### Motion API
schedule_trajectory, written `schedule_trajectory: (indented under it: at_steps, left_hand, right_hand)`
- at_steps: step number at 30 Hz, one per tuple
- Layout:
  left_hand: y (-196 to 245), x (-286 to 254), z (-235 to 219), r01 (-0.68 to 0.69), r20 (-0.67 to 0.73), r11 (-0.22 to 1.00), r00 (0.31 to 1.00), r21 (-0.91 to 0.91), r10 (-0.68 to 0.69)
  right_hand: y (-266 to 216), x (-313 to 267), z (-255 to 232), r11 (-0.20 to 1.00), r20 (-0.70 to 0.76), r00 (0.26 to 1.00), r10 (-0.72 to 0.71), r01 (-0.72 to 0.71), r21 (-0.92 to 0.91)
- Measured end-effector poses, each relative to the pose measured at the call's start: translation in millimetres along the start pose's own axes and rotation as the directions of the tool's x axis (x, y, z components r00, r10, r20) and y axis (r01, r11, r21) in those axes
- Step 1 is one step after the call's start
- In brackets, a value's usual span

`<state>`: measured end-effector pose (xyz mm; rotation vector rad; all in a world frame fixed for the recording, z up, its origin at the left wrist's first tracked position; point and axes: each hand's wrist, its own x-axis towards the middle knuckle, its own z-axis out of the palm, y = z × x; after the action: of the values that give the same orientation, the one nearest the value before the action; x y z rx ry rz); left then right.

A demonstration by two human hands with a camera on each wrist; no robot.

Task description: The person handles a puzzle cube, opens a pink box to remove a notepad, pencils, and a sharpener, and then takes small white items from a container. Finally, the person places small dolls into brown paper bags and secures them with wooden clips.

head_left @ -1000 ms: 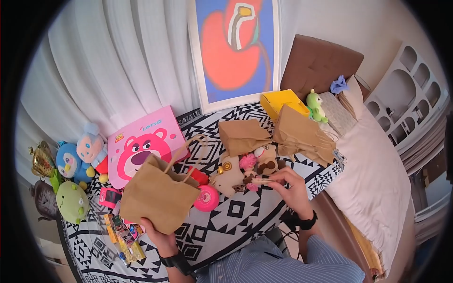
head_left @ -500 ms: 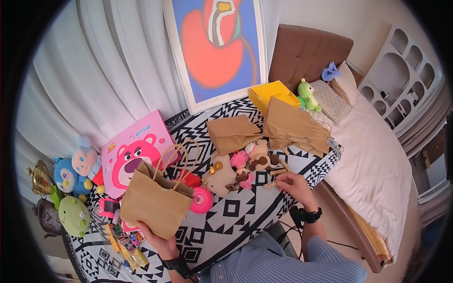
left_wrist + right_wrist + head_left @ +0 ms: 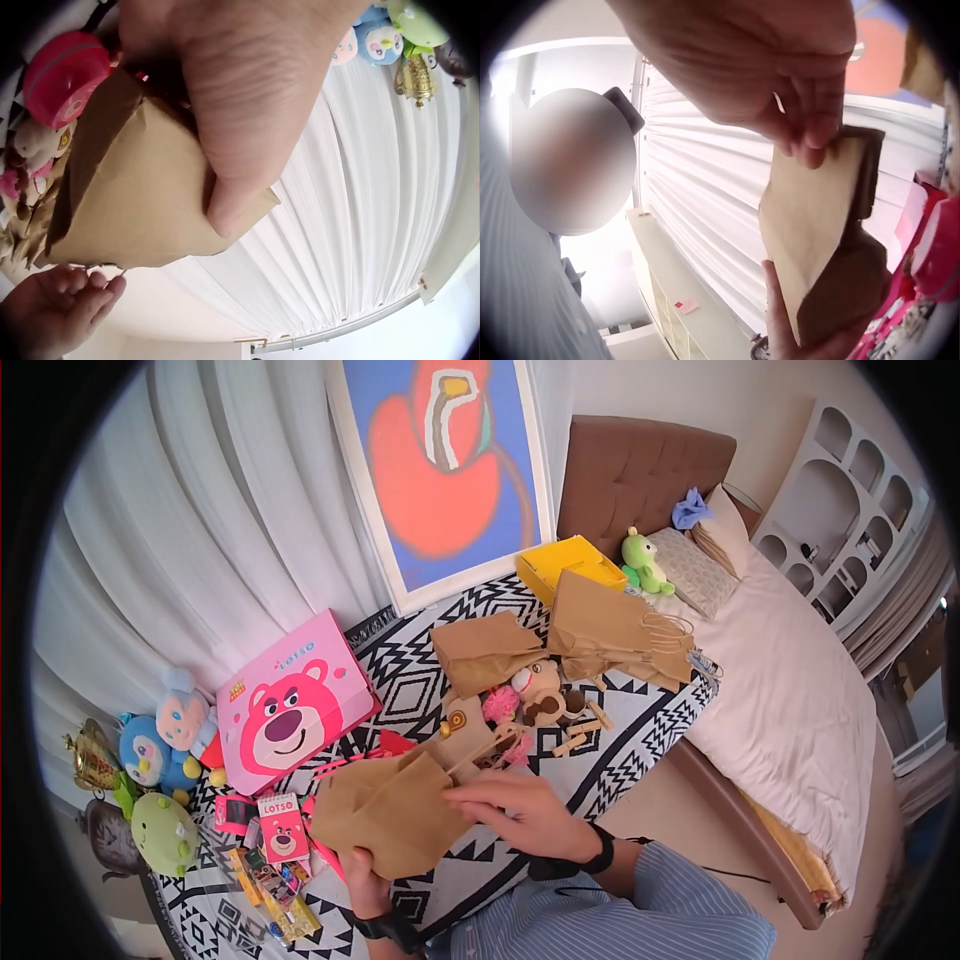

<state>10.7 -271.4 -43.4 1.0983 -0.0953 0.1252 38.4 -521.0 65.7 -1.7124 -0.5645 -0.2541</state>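
Note:
My left hand [image 3: 366, 882] grips a brown paper bag [image 3: 385, 825] near its base, the thumb lying along its side in the left wrist view. The bag is tilted, its twisted paper handles toward my right. My right hand [image 3: 525, 815] is at the handle end, fingertips pinching the bag's top edge in the right wrist view. Just beyond the bag lie a beige plush toy [image 3: 466, 722] and a brown-and-white plush toy [image 3: 541, 682]. Wooden clothespins [image 3: 570, 745] lie on the patterned cloth to the right. A pink round case [image 3: 67, 79] shows beside the bag in the left wrist view.
More paper bags [image 3: 490, 645] and a yellow box [image 3: 570, 565] stand at the back. A pink bear box [image 3: 300, 705] leans at left, near a blue plush penguin [image 3: 150, 750], a green plush [image 3: 165, 835] and a small notepad [image 3: 282, 830]. A bed [image 3: 780, 690] is at right.
My right hand has let go of a clothespin on the cloth and moved left to the paper bag. The bag has tipped over toward the right hand.

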Motion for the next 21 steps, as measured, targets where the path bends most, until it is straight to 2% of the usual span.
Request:
schedule_trajectory:
  at_steps: [1,2,3,4,5,6,7,8,9,10,11,12,13,14,15,17,18,19,20,21]
  left_hand:
    - [2,0,4,-0.005,0.002,1.0,1.0,0.0,0.005]
    - [5,2,9,0.009,0.029,1.0,1.0,0.022,-0.009]
    - [6,3,12,0.021,0.055,0.999,0.998,0.045,-0.024]
    - [6,3,10,0.017,0.053,0.999,0.998,0.046,-0.019]
    - [5,2,7,0.014,-0.045,1.0,0.999,-0.009,-0.015]
    - [4,2,6,0.006,-0.142,0.998,0.99,-0.065,-0.015]
    - [4,4,5,0.002,-0.143,0.998,0.99,-0.067,-0.012]
    - [5,5,2,0.011,-0.194,0.986,0.98,-0.165,-0.044]
    - [5,6,0,0.015,-0.24,0.965,0.968,-0.261,-0.08]
    - [2,7,-2,0.013,-0.239,0.965,0.968,-0.263,-0.079]
    - [-2,7,-5,0.0,-0.222,0.972,0.974,-0.236,-0.054]
    - [-5,7,-6,-0.014,-0.204,0.978,0.979,-0.209,-0.029]
    - [-1,8,-2,-0.018,-0.205,0.978,0.978,-0.21,-0.026]
    - [4,7,4,-0.021,-0.123,0.993,0.992,-0.114,0.007]
    - [9,5,8,-0.03,-0.038,0.999,0.999,-0.017,0.029]
    - [13,4,12,0.001,-0.008,0.999,1.0,-0.049,-0.001]
    - [14,5,14,0.032,0.025,0.996,0.999,-0.081,-0.03]
    - [14,6,16,0.027,0.023,0.996,0.999,-0.08,-0.026]
    - [15,6,19,0.072,0.059,0.997,0.996,-0.009,-0.071]
    - [16,6,21,0.113,0.09,0.992,0.989,0.063,-0.118]
  right_hand:
    - [1,4,5,0.995,0.038,0.999,-0.03,0.033,-0.092]
    - [5,2,10,0.999,0.062,0.997,0.049,-0.049,-0.01]
    - [6,4,9,0.999,0.066,0.997,0.043,-0.043,-0.01]
    - [7,6,7,0.996,-0.099,0.995,-0.018,0.009,-0.089]
    - [8,7,4,0.984,-0.256,0.962,-0.091,0.047,-0.174]
    - [18,3,-2,0.966,-0.393,0.911,-0.128,0.025,-0.257]
    - [16,4,-3,0.966,-0.39,0.912,-0.131,0.028,-0.258]
    - [12,6,-4,0.996,-0.468,0.88,0.085,-0.088,0.015]
    - [10,7,-5,0.939,-0.482,0.82,0.308,-0.181,0.293]
    - [14,3,-8,0.907,-0.331,0.878,0.346,-0.222,0.358]
    - [14,-1,-7,0.908,-0.332,0.879,0.344,-0.221,0.355]
    - [13,-3,-7,0.869,-0.128,0.927,0.353,-0.275,0.411]
    - [12,-4,-6,0.825,0.085,0.937,0.339,-0.339,0.452]
    - [14,-5,-4,0.792,0.179,0.903,0.39,-0.428,0.436]
    - [11,-3,-7,0.79,0.184,0.903,0.388,-0.428,0.438]
    - [4,2,-15,0.798,0.338,0.815,0.471,-0.557,0.231]
    - [6,3,-15,0.8,0.341,0.816,0.467,-0.554,0.231]
    - [8,3,-13,0.92,0.32,0.886,0.335,-0.381,0.092]
    - [9,2,-11,0.981,0.321,0.927,0.192,-0.186,-0.05]
    - [8,2,-8,0.982,0.327,0.926,0.19,-0.185,-0.049]
